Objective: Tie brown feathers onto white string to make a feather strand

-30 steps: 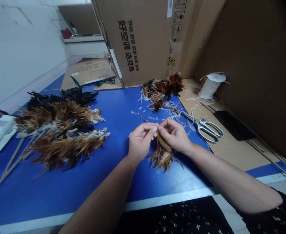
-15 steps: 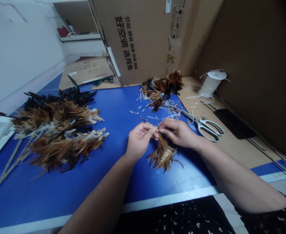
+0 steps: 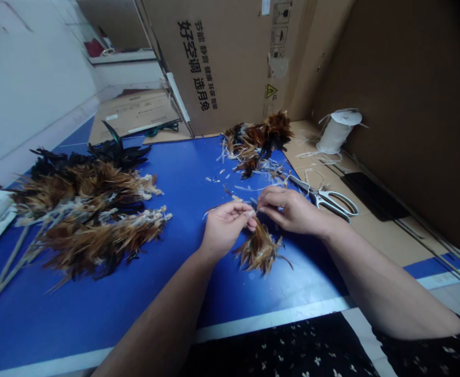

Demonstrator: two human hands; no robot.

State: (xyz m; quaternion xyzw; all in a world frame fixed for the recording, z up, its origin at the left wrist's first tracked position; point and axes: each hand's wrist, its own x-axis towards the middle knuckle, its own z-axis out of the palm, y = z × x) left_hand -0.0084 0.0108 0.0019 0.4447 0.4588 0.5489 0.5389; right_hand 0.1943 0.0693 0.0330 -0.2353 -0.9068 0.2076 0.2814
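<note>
The right hand [image 3: 292, 212] has drawn back along the feather bundle [image 3: 259, 248], uncovering its plumes.

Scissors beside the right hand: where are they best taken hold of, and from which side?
Probably by the two handle loops. The scissors lie flat, loops pointing right and blades pointing left toward the right hand, which pinches the feather bundle with the left hand. Coming from the right and above meets the loops first and avoids the blades.

The left hand [image 3: 224, 230] hides the feather bunch's [image 3: 259, 250] top.
</note>
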